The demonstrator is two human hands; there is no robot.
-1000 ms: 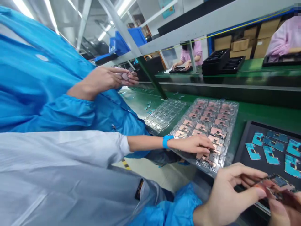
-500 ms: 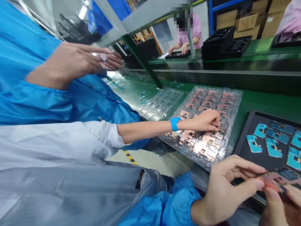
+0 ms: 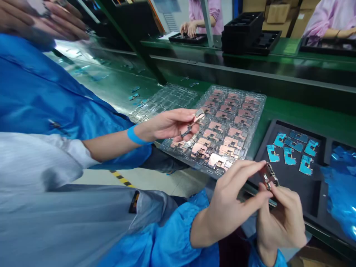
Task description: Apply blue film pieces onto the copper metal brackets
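Note:
My left hand [image 3: 228, 202], in a blue sleeve, pinches the upper end of a small circuit board [image 3: 269, 176] between thumb and fingertips. From below, my right hand [image 3: 282, 218] grips the same board by its lower edge. The board is tilted nearly edge-on, with metal parts along its side; the fingers hide some of it. Just beyond it lies a black tray [image 3: 294, 185] holding several blue-faced circuit boards [image 3: 289, 155]. To the left of my hands, a clear plastic tray [image 3: 257, 102] carries rows of copper-pink boards [image 3: 214, 128].
A co-worker's hand [image 3: 178, 124] with a blue wristband holds a small board over the clear tray. Another co-worker's hands [image 3: 55, 20] are at upper left. Blue film [image 3: 340, 189] lies at right. Black trays [image 3: 241, 33] are stacked across the green bench [image 3: 280, 104].
The view has shifted right. My hands have turned the board from lying fairly flat to nearly edge-on. The wristbanded co-worker's hand has lifted from the clear tray with a board.

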